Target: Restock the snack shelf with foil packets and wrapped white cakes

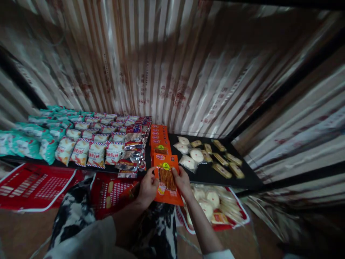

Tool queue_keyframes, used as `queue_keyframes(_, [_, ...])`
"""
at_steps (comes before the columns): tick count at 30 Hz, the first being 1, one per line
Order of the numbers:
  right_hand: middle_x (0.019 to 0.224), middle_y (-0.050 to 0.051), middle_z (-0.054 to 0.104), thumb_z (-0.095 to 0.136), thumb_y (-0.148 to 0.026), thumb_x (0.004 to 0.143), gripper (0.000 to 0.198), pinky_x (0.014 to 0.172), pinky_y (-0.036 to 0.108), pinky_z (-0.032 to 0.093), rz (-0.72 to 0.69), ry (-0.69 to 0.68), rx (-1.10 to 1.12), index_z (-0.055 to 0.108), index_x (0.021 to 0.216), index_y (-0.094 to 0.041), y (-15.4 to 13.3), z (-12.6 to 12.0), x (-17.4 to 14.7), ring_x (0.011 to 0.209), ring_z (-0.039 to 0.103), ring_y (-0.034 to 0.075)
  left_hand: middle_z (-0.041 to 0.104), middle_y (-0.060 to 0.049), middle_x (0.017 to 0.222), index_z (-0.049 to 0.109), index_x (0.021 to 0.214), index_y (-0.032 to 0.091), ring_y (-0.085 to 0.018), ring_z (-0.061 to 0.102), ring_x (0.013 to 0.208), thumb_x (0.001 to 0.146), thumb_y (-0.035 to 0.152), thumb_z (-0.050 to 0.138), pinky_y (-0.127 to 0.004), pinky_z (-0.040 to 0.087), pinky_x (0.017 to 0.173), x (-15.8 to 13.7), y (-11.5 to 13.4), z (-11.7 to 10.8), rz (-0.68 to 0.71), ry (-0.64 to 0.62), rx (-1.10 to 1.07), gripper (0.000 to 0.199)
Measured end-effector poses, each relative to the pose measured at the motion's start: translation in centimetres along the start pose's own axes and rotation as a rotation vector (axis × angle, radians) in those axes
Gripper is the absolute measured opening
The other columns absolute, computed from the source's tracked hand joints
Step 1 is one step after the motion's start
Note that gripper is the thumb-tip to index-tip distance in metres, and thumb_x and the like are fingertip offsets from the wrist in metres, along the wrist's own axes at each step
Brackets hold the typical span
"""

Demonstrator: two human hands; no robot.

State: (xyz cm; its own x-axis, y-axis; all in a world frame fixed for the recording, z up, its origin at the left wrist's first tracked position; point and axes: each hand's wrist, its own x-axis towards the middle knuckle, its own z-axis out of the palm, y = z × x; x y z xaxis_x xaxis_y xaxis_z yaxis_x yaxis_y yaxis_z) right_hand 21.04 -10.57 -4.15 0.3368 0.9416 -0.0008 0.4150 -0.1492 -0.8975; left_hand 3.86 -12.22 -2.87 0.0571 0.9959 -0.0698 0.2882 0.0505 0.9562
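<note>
An orange snack packet [167, 180] with a clear window showing brown sticks is held upright between my hands. My left hand [148, 185] pinches its left edge. On the opposite edge, my right hand [182, 180] grips with the thumb on the front. Just behind the packet, a row of matching orange packets [159, 138] lies overlapped on the black shelf [199, 177]. Left of that row stand silver and dark red packets [132, 151]. To its right are clear-wrapped round white cakes [196, 155] and small yellowish wrapped bars [221, 170].
White snack bags [96, 154] and teal bags [48, 147] fill the shelf's left side. Below stand red baskets [35, 187], one basket [244, 219] holding round white cakes and other packets. Corrugated sheeting [161, 64] rises behind, and a dark post [285, 84] slants at right.
</note>
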Motion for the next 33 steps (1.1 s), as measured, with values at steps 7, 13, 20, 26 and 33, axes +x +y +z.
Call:
queue_keyframes(7, [0.102,0.013,0.068,0.041,-0.034,0.085,0.041,0.078,0.034,0.047,-0.03,0.06,-0.304,0.058,0.114,-0.012,0.4,0.7,5.5,0.091,0.063,0.024,0.059,-0.004,0.086,0.059,0.111,0.015,-0.014,0.057,0.08,0.08,0.009,0.046,-0.027,0.047,0.079,4.9,0.8,2.0,0.015,0.108,0.203,0.034])
queue_keyframes(13, [0.106,0.016,0.064,0.043,-0.027,0.084,0.047,0.083,0.034,0.046,-0.122,0.093,-0.386,0.049,0.127,-0.008,0.7,1.9,8.3,0.096,0.061,0.024,0.061,-0.008,0.092,0.063,0.107,0.011,-0.016,0.059,0.084,0.078,0.006,0.047,-0.028,0.047,0.081,7.4,0.5,2.7,-0.03,0.159,0.288,0.033])
queue_keyframes(20, [0.103,0.015,0.061,0.041,-0.024,0.087,0.042,0.077,0.031,0.046,-0.151,0.073,-0.543,0.053,0.127,-0.016,0.7,2.5,8.9,0.087,0.062,0.023,0.064,-0.01,0.097,0.064,0.108,0.012,-0.019,0.06,0.089,0.079,0.007,0.046,-0.03,0.044,0.086,8.4,0.1,3.3,-0.066,0.18,0.389,0.034])
queue_keyframes(26, [0.102,0.014,0.059,0.041,-0.026,0.087,0.039,0.081,0.032,0.045,-0.226,0.129,-0.644,0.059,0.12,-0.016,0.8,3.0,8.4,0.091,0.058,0.023,0.064,-0.01,0.092,0.065,0.104,0.012,-0.021,0.06,0.087,0.077,0.007,0.045,-0.031,0.045,0.082,8.8,-1.6,3.7,-0.066,0.217,0.401,0.035])
queue_keyframes(33, [0.13,0.016,0.05,0.038,-0.024,0.088,0.042,0.102,0.042,0.034,-0.387,0.124,-0.61,0.055,0.123,-0.01,0.5,3.8,8.7,0.122,0.039,0.028,0.064,-0.012,0.093,0.065,0.106,0.012,-0.022,0.06,0.088,0.077,0.009,0.044,-0.033,0.046,0.083,8.6,-1.8,3.8,-0.04,0.217,0.415,0.036])
